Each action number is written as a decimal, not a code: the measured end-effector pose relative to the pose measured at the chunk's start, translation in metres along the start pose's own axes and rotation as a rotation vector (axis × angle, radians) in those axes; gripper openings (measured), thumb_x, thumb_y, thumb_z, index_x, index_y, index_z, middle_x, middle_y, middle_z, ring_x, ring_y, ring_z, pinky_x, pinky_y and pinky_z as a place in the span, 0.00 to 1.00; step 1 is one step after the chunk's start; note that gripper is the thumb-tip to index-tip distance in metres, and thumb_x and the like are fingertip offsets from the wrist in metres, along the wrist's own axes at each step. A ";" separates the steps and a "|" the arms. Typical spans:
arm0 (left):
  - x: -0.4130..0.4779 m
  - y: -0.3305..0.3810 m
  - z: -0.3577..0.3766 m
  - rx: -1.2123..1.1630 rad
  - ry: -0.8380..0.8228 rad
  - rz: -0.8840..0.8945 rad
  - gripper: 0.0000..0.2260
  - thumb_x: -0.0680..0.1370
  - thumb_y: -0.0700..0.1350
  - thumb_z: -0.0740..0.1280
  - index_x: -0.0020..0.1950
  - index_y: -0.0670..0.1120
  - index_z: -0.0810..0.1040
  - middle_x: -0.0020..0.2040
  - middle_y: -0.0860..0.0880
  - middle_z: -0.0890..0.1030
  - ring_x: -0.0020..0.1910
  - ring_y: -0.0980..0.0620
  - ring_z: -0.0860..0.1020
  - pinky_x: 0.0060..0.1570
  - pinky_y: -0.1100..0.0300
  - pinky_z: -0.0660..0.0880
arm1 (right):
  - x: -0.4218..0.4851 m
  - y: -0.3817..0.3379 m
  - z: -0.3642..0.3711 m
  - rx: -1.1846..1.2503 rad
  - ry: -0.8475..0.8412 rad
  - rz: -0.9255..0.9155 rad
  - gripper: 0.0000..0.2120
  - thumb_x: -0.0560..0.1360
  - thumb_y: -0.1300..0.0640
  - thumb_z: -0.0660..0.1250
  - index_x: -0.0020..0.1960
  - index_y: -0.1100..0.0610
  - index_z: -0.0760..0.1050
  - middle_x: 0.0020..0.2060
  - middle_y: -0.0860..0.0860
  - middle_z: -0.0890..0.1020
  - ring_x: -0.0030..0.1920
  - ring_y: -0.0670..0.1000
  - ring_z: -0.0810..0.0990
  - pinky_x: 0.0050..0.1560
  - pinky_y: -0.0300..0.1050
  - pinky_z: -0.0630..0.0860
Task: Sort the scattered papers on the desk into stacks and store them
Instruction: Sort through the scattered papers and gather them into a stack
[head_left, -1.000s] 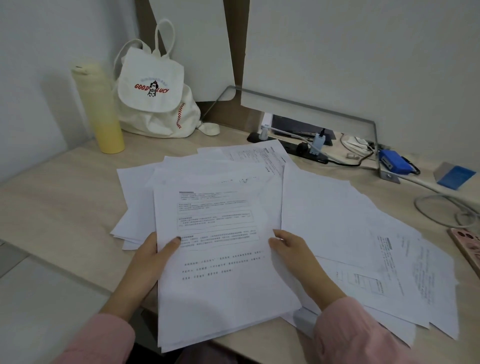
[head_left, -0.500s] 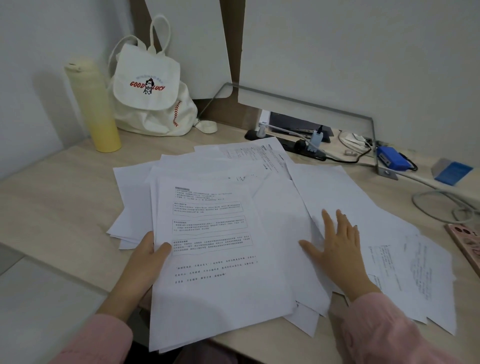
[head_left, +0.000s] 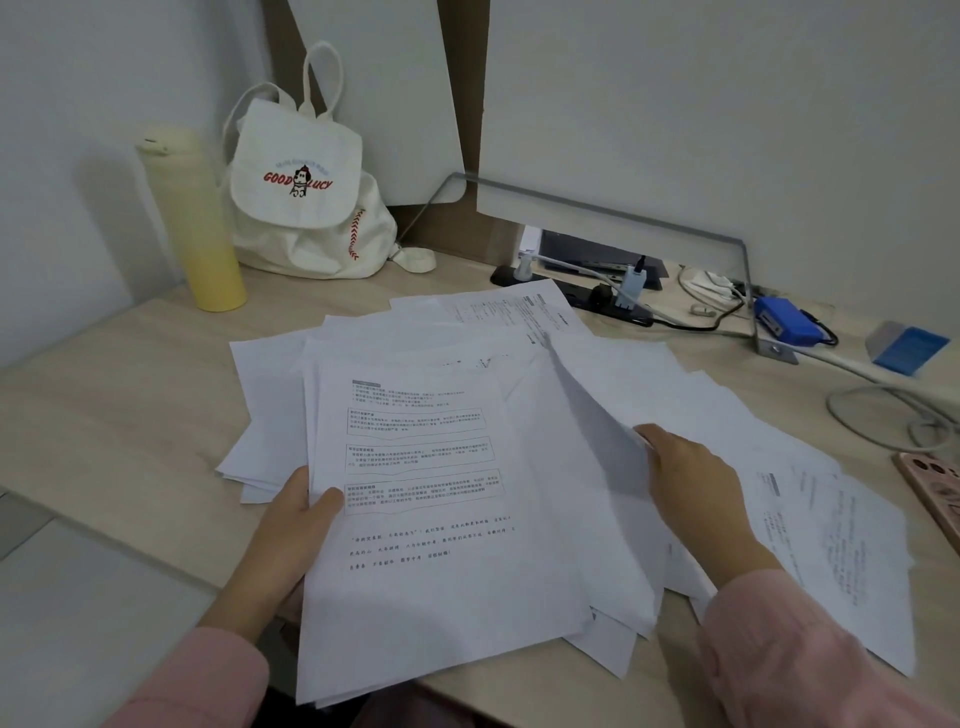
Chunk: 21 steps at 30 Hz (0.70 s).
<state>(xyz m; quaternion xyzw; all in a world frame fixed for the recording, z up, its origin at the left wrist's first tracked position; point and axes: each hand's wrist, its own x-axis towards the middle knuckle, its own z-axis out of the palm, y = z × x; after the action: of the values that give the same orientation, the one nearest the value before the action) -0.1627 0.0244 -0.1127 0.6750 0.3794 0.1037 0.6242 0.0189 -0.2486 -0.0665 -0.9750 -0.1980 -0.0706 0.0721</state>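
White printed papers lie fanned over the middle of the wooden desk (head_left: 114, 395). My left hand (head_left: 296, 530) grips the left edge of a gathered paper stack (head_left: 447, 561) whose top page shows boxed text and hangs over the front edge. My right hand (head_left: 691, 483) pinches a blank sheet (head_left: 582, 431) by its right edge and holds that edge raised off the pile. More scattered sheets (head_left: 831, 540) with print lie to the right, partly under my right forearm.
A yellow bottle (head_left: 195, 228) and a white canvas backpack (head_left: 306, 197) stand at the back left. A power strip with plugs (head_left: 613, 304), a blue box (head_left: 787, 322), grey cables (head_left: 893, 415) and a pink phone (head_left: 935, 488) line the back and right.
My right hand went from the stack's right edge to lying flat on the right sheets, then moved back left and picked up one sheet's edge. My left hand kept its grip.
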 end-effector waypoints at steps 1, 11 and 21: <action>0.000 0.000 0.000 0.001 -0.003 0.002 0.12 0.78 0.41 0.60 0.60 0.48 0.73 0.55 0.50 0.80 0.55 0.46 0.78 0.59 0.44 0.74 | -0.003 -0.009 -0.009 0.049 0.040 -0.038 0.15 0.78 0.63 0.55 0.60 0.53 0.74 0.46 0.54 0.82 0.45 0.57 0.79 0.37 0.44 0.69; -0.001 0.000 0.000 0.037 -0.007 0.024 0.11 0.79 0.41 0.59 0.61 0.47 0.73 0.55 0.49 0.79 0.55 0.47 0.78 0.58 0.47 0.74 | -0.029 -0.058 -0.073 1.430 0.051 0.134 0.12 0.79 0.57 0.58 0.47 0.43 0.77 0.40 0.39 0.84 0.43 0.39 0.82 0.43 0.40 0.79; 0.000 0.000 0.001 -0.137 -0.015 0.005 0.07 0.80 0.43 0.58 0.51 0.47 0.75 0.54 0.44 0.79 0.48 0.49 0.77 0.48 0.55 0.72 | -0.050 -0.058 -0.013 1.676 -0.152 0.509 0.16 0.79 0.63 0.56 0.65 0.57 0.71 0.52 0.51 0.82 0.50 0.51 0.81 0.37 0.43 0.82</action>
<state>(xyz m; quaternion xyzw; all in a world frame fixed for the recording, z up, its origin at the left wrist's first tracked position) -0.1619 0.0232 -0.1128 0.6323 0.3651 0.1258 0.6716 -0.0509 -0.2169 -0.0557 -0.6178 0.0345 0.1815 0.7643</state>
